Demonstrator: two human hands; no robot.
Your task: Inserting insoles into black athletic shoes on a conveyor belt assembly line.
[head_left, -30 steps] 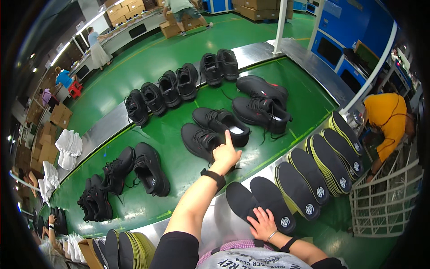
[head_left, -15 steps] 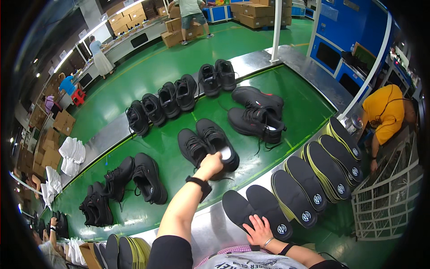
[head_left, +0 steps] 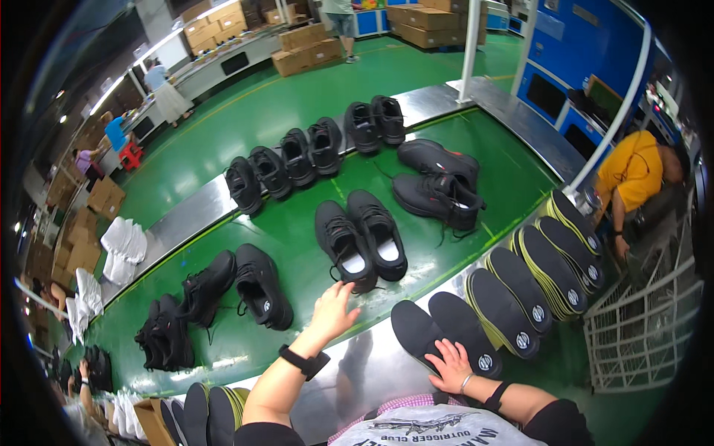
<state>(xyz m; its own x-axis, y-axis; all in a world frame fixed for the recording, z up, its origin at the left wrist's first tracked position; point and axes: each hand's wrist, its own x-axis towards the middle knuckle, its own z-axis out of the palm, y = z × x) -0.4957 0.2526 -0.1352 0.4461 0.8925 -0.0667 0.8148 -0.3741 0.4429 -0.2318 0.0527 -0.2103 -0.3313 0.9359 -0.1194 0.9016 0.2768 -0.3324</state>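
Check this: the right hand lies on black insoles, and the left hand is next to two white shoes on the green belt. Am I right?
Almost! Those two shoes are black, not white, as the head view shows. The right hand does lie on black insoles, and the left hand is next to the shoes on the green belt.

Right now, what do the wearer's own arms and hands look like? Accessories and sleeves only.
Both ungloved. Left hand: wide black wristband with a thicker dark block. Right hand: thin silver-coloured bracelet at the wrist, plain black band further up the forearm. Black sleeves on both arms.
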